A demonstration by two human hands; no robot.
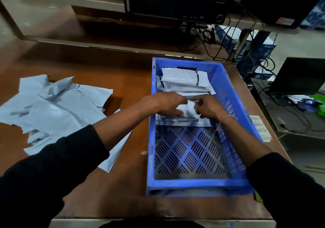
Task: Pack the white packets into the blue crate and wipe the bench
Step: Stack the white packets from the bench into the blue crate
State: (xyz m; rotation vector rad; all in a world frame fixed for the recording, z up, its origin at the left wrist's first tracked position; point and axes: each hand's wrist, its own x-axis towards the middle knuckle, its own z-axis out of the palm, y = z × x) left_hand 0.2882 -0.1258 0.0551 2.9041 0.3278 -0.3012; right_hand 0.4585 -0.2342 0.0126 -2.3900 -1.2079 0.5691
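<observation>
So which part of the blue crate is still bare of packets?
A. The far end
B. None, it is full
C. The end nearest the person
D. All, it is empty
C: the blue crate shows its bare slotted floor at the near end, while white packets fill the far end and both hands, left hand and right hand, press one mid-crate.

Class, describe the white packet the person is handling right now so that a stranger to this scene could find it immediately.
Start at the blue crate on the brown bench. Inside it, a stack of white packets fills the far end. The packet being handled lies nearer, mid-crate, and is the only one under both the left hand and right hand.
</observation>
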